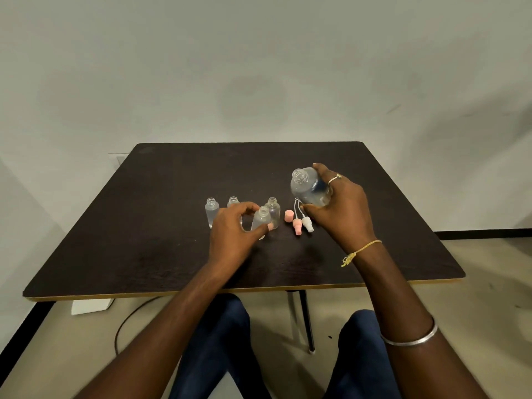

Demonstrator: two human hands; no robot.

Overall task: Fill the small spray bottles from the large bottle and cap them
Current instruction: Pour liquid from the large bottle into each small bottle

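Observation:
Several small clear spray bottles stand uncapped on the dark table. My left hand grips one small bottle between thumb and fingers, near the front of the group. Another small bottle stands just behind it, and two more stand to the left. My right hand holds the large clear bottle, uncapped and tilted to the left above the table. Spray caps lie between my hands: a pink cap, a pink sprayer and a white sprayer with thin tubes.
The table's front edge runs just above my knees. A pale wall rises behind the table. A cable and a white box lie on the floor at the left, and a table leg stands between my legs.

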